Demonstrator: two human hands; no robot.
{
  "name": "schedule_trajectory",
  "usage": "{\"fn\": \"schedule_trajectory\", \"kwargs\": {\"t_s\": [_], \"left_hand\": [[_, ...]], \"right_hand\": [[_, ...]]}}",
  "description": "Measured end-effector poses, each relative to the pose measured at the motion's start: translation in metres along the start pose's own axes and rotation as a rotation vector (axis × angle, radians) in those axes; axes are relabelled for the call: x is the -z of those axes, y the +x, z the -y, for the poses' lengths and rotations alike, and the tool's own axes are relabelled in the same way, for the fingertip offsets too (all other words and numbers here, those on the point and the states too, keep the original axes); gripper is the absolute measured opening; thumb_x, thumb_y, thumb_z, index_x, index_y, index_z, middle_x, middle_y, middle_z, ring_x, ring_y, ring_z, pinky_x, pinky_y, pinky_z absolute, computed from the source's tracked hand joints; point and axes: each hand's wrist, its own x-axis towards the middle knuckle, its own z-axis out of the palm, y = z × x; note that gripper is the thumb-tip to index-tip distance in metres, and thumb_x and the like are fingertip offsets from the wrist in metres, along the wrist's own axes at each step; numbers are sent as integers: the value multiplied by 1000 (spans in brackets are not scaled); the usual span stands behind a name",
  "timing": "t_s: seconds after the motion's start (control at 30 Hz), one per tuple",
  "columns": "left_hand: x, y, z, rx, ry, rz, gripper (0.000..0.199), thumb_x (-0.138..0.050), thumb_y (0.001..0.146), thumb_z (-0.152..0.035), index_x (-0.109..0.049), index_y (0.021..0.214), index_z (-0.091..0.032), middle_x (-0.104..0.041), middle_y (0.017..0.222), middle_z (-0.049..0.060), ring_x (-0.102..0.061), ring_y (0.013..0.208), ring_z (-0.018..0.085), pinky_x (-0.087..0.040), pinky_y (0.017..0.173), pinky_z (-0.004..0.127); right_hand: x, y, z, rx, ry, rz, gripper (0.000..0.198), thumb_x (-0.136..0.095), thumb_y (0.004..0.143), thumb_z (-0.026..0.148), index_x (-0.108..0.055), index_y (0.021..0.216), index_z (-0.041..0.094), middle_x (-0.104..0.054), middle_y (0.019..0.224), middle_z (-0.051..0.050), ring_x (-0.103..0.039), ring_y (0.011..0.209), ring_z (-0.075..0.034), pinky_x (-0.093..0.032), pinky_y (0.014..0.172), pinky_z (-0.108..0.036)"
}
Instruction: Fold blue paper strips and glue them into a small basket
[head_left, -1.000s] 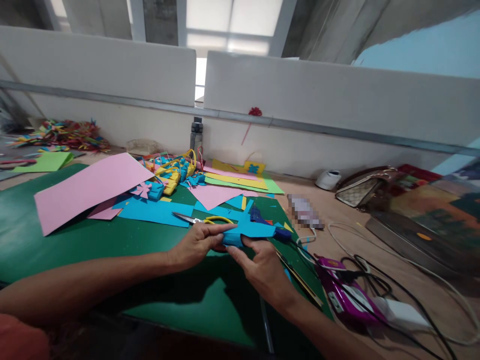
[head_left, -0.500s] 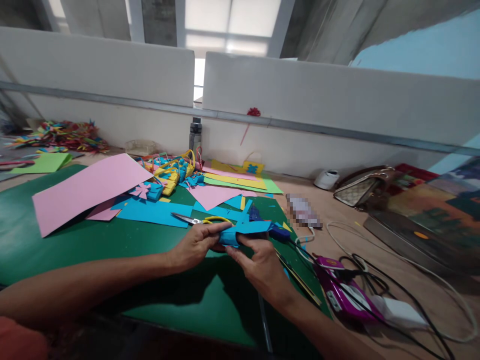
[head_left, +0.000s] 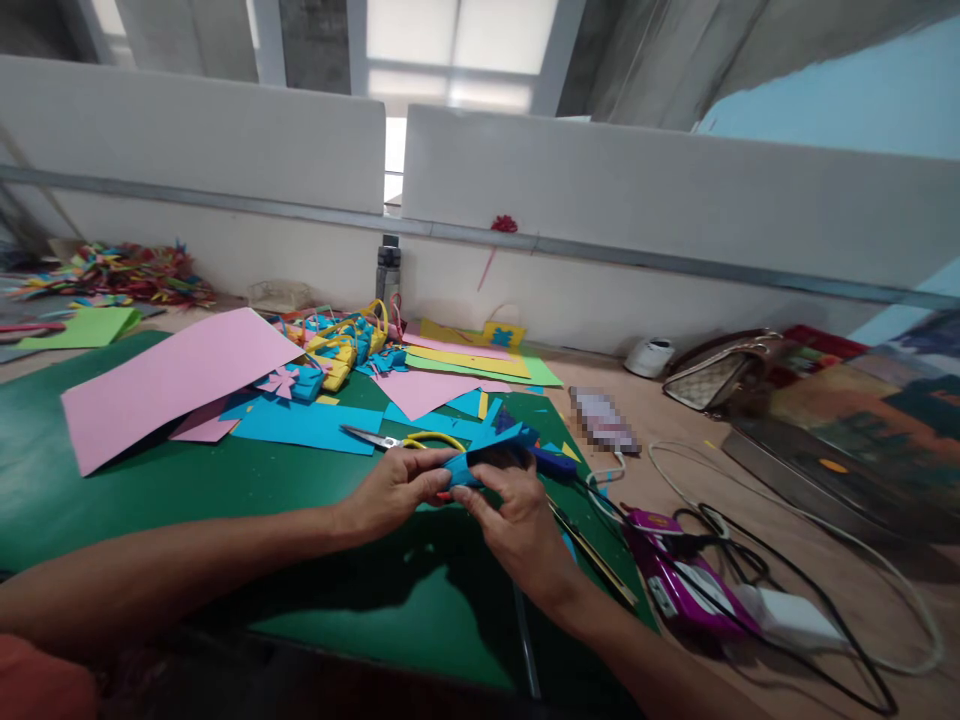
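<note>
Over the green mat [head_left: 315, 590], both hands hold a folded piece of blue craft sheet [head_left: 459, 468]. My left hand [head_left: 397, 492] pinches its left side between thumb and fingers. My right hand [head_left: 519, 510] is closed around the right side, with some fingertips hidden inside the fold. Scissors [head_left: 375, 437] with yellow handles lie just behind the hands, blades pointing left. A blue corded tool [head_left: 553, 463], partly hidden, lies beside my right hand. Flat blue sheet [head_left: 307, 425] and a large pink sheet [head_left: 180, 385] rest to the left.
Small yellow and blue craft bags [head_left: 337, 360] are heaped behind the sheets. A phone [head_left: 602, 420], a purple power strip [head_left: 694, 590] and tangled cables lie on the right. A dark bottle [head_left: 388, 272] stands at the back, and a handbag [head_left: 712, 380] sits at the back right.
The blue piece has been tilted and bent in my hands, its top flap now angled upward. My left thumb has shifted onto its front; both hands stay in nearly the same place.
</note>
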Motion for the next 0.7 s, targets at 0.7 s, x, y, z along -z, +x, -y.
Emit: {"fn": "schedule_trajectory", "kwargs": {"t_s": [0.7], "left_hand": [[0, -6, -4, -120, 218, 33, 35, -54, 83, -31, -63, 112, -15, -67, 103, 6, -59, 93, 21, -46, 83, 30]], "right_hand": [[-2, -5, -2, 341, -221, -194, 35, -44, 89, 23, -49, 55, 18, -56, 58, 2, -48, 60, -12, -25, 91, -38]]}}
